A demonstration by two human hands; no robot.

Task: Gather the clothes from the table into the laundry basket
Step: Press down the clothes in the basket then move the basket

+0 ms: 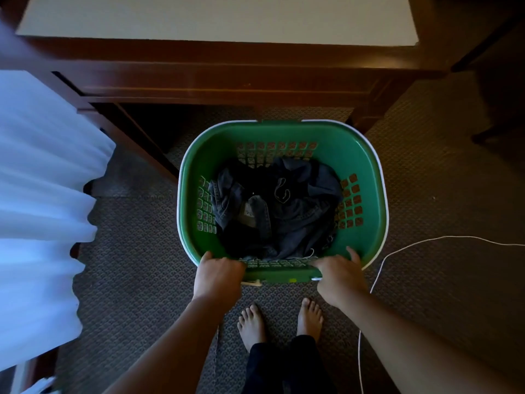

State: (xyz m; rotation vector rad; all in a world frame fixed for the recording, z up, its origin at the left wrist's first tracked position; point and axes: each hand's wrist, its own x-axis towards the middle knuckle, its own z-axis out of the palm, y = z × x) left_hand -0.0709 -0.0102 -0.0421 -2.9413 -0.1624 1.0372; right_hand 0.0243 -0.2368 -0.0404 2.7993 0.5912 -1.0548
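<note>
Green plastic laundry basket (366, 166) sits on carpet (136, 251) before the table (216, 18), dark clothes (278, 211) piled inside. Left hand (218, 275) and right hand (339, 275) clasp its near rim, seemingly to lift or shift it.

The basket (366, 155) filled the centre of the frame, its far rim close under the table (216, 78) edge, so little room showed between them. Dark clothes (278, 206) covered its bottom; above them the opening was clear. Both hands, left (218, 275) and right (339, 275), blocked the near rim, with a short stretch of rim bare between them. Carpet (136, 251) lay open at centre left, up to the white curtain (42, 194) along the left edge. At lower right a white cord (377, 268) crossed the floor. Bare feet (279, 322) stood just below the basket.
</note>
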